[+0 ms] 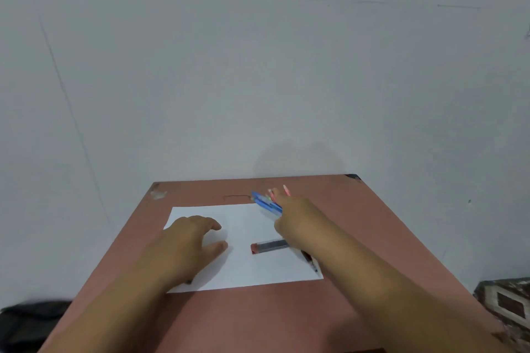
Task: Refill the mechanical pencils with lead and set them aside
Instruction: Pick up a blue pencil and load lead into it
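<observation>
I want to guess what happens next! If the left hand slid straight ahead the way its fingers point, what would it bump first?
Probably the lead case. The left hand points rightward across the white paper, whose bare stretch lies between them.

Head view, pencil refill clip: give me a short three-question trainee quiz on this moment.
1. True or false: the lead case lies on the white paper.
2. Which hand is at the bundle of mechanical pencils? A) left B) right C) neither
3. Fill in: the left hand rests palm-down on the ____.

Key:
1. True; it lies between the two hands.
2. B; the right hand reaches to the blue and pink pencils near the paper's far edge on the brown table.
3. Paper; its fingers are spread and hold nothing.
</observation>
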`<state>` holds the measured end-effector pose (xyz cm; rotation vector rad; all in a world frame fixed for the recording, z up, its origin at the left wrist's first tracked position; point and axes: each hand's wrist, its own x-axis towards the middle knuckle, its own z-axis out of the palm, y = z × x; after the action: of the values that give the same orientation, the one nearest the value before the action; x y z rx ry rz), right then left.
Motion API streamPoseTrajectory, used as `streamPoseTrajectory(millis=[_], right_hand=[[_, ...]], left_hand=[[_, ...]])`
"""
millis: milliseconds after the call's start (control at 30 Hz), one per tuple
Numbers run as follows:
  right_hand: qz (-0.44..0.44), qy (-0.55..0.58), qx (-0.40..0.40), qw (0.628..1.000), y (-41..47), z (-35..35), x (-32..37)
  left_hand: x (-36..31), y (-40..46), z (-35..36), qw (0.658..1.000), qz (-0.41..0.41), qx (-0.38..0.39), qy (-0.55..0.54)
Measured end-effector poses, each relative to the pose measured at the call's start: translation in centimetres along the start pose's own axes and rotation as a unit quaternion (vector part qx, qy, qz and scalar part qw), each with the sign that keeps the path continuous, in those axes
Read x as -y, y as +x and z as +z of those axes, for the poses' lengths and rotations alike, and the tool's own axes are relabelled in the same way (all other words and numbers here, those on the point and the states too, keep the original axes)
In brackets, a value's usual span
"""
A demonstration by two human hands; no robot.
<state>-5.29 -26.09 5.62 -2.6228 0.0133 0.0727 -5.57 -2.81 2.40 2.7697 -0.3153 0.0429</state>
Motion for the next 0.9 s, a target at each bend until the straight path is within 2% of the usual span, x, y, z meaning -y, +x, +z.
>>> streamPoseTrajectory(millis=[133, 267, 400, 600, 733, 900], right_hand=[[-0.010, 0.008, 0.010, 1.000, 1.2, 2.8, 4.7], [0.018, -0.015, 0.013, 1.000, 2.5, 6.1, 8.0], [0.015, -0.026, -0.021, 0.999, 2.1, 8.6, 8.5], [0.071, -0.121, -0.023, 0.990, 3.3, 9.8, 9.0], [0.052, -0.154, -0.044, 0.986, 2.7, 9.9, 8.3], [-0.018, -0.093, -0.057, 0.994, 1.3, 8.9, 7.4]], left_hand=[[2.0, -0.4, -0.1, 0.999, -0.012, -0.020, 0.022], [3.1, -0.6, 0.1, 0.999, -0.033, -0.018, 0.009], [3.8, -0.8, 0.1, 0.999, -0.036, -0.015, -0.010], [4.7, -1.2, 0.1, 0.999, -0.022, -0.017, -0.036], [5.2, -1.6, 0.3, 0.999, -0.003, -0.039, -0.033], [5.5, -3.2, 0.6, 0.994, 0.011, -0.101, 0.031]])
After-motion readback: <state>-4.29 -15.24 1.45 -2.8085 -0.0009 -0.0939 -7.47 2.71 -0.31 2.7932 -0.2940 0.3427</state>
